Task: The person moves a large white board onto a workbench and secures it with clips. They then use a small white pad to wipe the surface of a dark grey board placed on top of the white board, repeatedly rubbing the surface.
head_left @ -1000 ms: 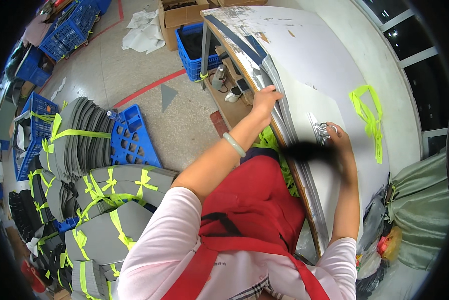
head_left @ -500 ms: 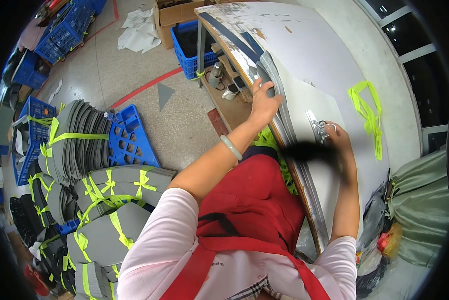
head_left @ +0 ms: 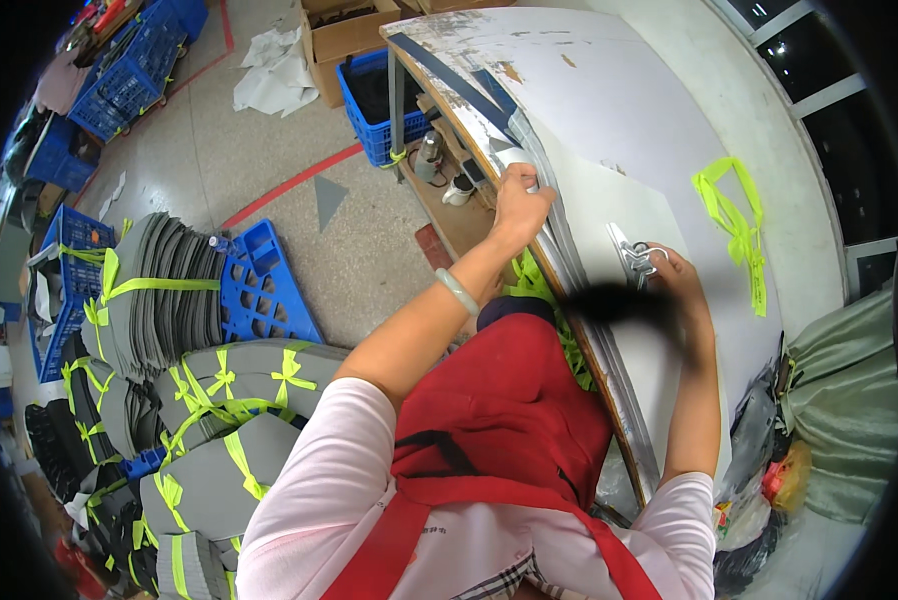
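At the near edge of the table, my left hand (head_left: 521, 208) pinches the edge of a layered stack of grey fabric (head_left: 561, 222). A pale flap of it (head_left: 514, 156) is turned back just beyond my fingertips. A large white sheet (head_left: 609, 200) covers the top of the stack. Over that sheet, my right hand (head_left: 677, 283) has its fingers closed around the handles of silver metal clips (head_left: 630, 252); how many cannot be made out. A dark blur hides part of the sheet and my right wrist.
Dark strips (head_left: 449, 75) lie along the table's far left edge. A bright yellow-green tied ribbon (head_left: 739, 235) rests on the tabletop. To the left on the floor are bundled grey fabric pieces (head_left: 219, 470) and a blue crate (head_left: 269, 285). Plastic bags (head_left: 744, 500) sit at lower right.
My left fingers have closed in on the stack's edge from a wider spread, and the flap there has turned back. My right hand with the clips has barely moved.
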`<action>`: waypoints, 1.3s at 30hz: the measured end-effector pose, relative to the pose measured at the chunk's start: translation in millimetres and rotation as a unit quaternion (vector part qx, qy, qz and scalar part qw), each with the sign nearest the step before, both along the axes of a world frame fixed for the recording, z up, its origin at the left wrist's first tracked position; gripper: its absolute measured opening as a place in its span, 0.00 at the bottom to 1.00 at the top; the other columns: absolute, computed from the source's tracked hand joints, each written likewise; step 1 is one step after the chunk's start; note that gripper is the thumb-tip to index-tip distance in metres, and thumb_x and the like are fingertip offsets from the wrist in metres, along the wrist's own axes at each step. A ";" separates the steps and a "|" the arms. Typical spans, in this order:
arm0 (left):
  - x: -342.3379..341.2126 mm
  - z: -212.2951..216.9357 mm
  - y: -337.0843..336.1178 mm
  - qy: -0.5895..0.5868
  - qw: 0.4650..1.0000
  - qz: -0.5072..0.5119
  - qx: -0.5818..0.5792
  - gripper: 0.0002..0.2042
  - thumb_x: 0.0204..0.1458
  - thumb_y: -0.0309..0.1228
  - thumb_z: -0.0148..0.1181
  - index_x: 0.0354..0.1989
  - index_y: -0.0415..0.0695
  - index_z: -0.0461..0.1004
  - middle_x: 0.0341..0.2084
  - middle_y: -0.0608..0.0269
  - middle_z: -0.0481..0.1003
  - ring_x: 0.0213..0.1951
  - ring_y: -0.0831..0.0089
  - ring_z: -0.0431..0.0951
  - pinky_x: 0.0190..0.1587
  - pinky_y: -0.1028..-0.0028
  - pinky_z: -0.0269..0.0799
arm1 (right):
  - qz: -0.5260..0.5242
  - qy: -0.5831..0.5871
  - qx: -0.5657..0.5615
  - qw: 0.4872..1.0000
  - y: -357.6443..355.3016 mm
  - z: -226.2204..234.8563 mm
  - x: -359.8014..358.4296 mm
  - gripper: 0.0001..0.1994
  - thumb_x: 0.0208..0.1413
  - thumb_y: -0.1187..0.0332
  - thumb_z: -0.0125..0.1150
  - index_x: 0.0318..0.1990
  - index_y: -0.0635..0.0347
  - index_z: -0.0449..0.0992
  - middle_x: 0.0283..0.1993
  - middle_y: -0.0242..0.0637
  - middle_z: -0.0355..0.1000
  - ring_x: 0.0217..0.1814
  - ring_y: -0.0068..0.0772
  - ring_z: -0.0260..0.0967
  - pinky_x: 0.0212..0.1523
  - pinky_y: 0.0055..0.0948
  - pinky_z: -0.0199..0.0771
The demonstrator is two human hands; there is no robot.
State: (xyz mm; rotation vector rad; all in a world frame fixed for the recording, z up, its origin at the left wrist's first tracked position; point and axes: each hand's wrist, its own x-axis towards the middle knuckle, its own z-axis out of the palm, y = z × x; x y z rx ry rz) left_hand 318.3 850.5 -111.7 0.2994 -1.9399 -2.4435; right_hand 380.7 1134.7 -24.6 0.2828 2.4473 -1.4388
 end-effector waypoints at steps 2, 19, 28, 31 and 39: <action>0.9 2.9 1.4 -0.027 0.999 0.001 -0.016 0.25 0.43 0.28 0.60 0.52 0.38 0.63 0.50 0.43 0.67 0.49 0.58 0.70 0.51 0.66 0.68 | -0.005 0.005 0.008 1.000 -0.4 0.0 1.6 0.20 0.57 0.57 0.58 0.53 0.60 0.75 0.38 0.27 0.73 0.37 0.18 0.65 0.43 0.21 0.66; -18.5 14.6 -16.3 -0.041 0.962 -0.065 0.263 0.48 0.49 0.33 0.67 0.67 0.35 0.33 0.54 0.44 0.64 0.51 0.56 0.72 0.48 0.58 0.76 | 0.036 0.053 -0.042 0.997 7.5 12.6 -31.9 0.18 0.57 0.67 0.60 0.54 0.62 0.72 0.42 0.31 0.74 0.44 0.21 0.69 0.49 0.24 0.68; -36.9 16.1 -12.6 -0.015 0.984 -0.062 0.166 0.52 0.48 0.24 0.63 0.70 0.44 0.24 0.51 0.45 0.67 0.46 0.63 0.74 0.41 0.67 0.73 | 0.096 0.245 0.043 0.964 -40.1 40.2 -115.4 0.10 0.57 0.68 0.58 0.45 0.59 0.76 0.36 0.32 0.75 0.40 0.20 0.70 0.43 0.23 0.69; -38.4 10.2 -12.6 0.009 0.982 -0.027 0.188 0.50 0.48 0.20 0.61 0.71 0.49 0.27 0.48 0.50 0.70 0.42 0.67 0.74 0.38 0.69 0.73 | 0.090 0.217 0.043 0.971 -63.8 45.8 -135.0 0.08 0.58 0.70 0.58 0.42 0.61 0.77 0.30 0.27 0.71 0.30 0.15 0.64 0.32 0.18 0.65; -37.9 29.0 -14.3 0.037 0.953 -0.085 0.287 0.38 0.47 0.18 0.59 0.67 0.43 0.46 0.47 0.52 0.71 0.46 0.66 0.75 0.48 0.68 0.73 | 0.144 0.181 0.025 0.973 -70.6 38.6 -175.0 0.07 0.56 0.69 0.59 0.39 0.62 0.78 0.29 0.29 0.73 0.29 0.16 0.66 0.30 0.20 0.66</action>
